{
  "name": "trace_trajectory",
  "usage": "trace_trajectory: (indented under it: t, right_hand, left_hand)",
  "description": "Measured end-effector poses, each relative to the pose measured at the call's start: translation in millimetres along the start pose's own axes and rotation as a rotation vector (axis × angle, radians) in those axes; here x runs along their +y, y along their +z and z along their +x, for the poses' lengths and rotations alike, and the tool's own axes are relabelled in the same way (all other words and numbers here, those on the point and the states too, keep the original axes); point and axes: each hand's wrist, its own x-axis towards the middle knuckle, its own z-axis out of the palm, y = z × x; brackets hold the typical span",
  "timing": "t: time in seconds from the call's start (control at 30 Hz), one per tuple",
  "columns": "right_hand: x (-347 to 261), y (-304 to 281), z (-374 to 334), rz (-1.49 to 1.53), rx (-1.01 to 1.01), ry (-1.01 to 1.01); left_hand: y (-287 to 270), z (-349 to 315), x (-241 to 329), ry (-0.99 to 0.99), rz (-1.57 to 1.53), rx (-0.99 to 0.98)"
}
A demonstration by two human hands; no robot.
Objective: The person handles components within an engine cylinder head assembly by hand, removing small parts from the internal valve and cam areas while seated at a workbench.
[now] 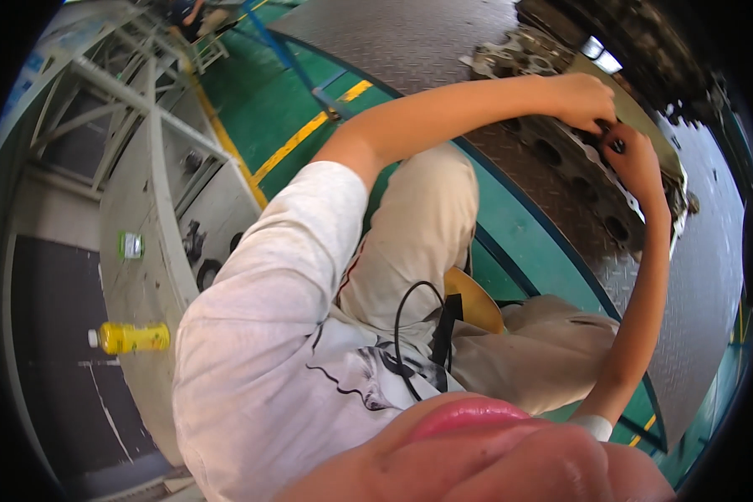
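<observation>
A greasy metal engine part, which looks like a cylinder head (582, 191) with a row of oval ports, lies on the checkered steel tabletop (418, 42) at the right. Over its far edge, my left hand (584, 100) is closed, with the fingers bent down toward the part. Just to the right, my right hand (633, 159) has its thumb and fingers curled together in a pinch. The fingertips of both hands nearly meet over a dark spot. Whatever they grip there is too small and shadowed to make out.
A dark, bulky engine assembly (644, 42) rises beyond my hands, near another metal part (523, 54) with holes. On the grey bench (134, 201) at left stand a yellow drink bottle (138, 338) and a small green-and-white package (130, 245). A black cable (400, 335) loops over my lap.
</observation>
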Motion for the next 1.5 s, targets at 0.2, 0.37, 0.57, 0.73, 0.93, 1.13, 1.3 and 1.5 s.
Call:
trace_trajectory:
  t: [0.2, 0.37, 0.57, 0.73, 0.93, 1.13, 1.3, 1.5]
  right_hand:
    - [-4, 7, -1, -0.085, 0.058, 0.018]
    - [-2, 14, 2, -0.084, 0.072, 0.007]
    - [-6, 18, 4, -0.118, 0.102, 0.053]
    - [-10, 17, -16, -0.059, 0.239, 0.08]
    - [-9, 24, -6, -0.061, 0.175, 0.149]
    - [-7, 29, 7, -0.161, 0.137, 0.168]
    - [8, 45, 5, -0.081, 0.287, 0.064]
    - [17, 34, -9, -0.167, 0.364, 0.021]
  left_hand:
    - [6, -2, 1, -0.018, 0.056, 0.0]
    - [8, -7, 1, 0.003, 0.05, 0.089]
    - [7, -5, 2, -0.043, 0.103, 0.021]
    - [12, -7, 4, -0.068, 0.042, 0.038]
    - [16, -7, -5, -0.102, -0.151, 0.095]
    - [9, -14, -14, -0.034, -0.151, 0.129]
    - [-10, -19, -2, -0.115, -0.269, 0.156]
    - [9, 1, -4, -0.036, -0.21, 0.12]
